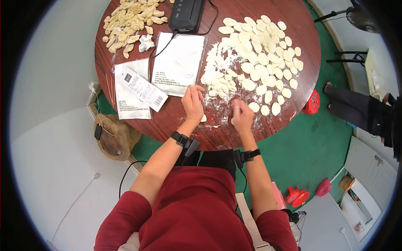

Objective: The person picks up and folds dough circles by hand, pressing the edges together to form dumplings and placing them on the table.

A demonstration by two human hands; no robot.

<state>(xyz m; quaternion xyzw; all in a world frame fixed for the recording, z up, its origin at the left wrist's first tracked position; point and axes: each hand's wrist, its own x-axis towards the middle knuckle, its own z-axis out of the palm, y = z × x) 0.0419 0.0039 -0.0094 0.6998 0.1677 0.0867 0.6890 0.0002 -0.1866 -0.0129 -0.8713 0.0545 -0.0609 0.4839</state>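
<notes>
Overhead view of my work at the round wooden table [167, 119].

**a.** My left hand [192, 102] lies palm down on the floured near edge, fingers loosely extended and grasping nothing that I can see. A small pale dough piece [204, 118] shows just beside the heel of this hand, touching the tabletop.

**b.** My right hand [242, 115] rests near the left, knuckles up, fingers curled under. Whether they enclose a piece of dough I cannot tell, since the palm is hidden.

**c.** Just beyond both hands sits a cluster of small dough lumps [220, 85] in a patch of loose flour [215, 58].

**d.** To the right of the lumps, flattened dough rounds [264, 54] are spread across the table, many overlapping. The nearest of them lie just beside my right hand.

**e.** At the far left lies a heap of folded dumplings [130, 21].

**f.** Between that heap and the rounds are a black device [186, 14] with its cord and two silvery pouches [178, 62] (the printing on their labels is too small to read).

**g.** A red stool [312, 102] stands on the green floor at the right of the table. Beyond it another person's legs [349, 108] are in view.
</notes>
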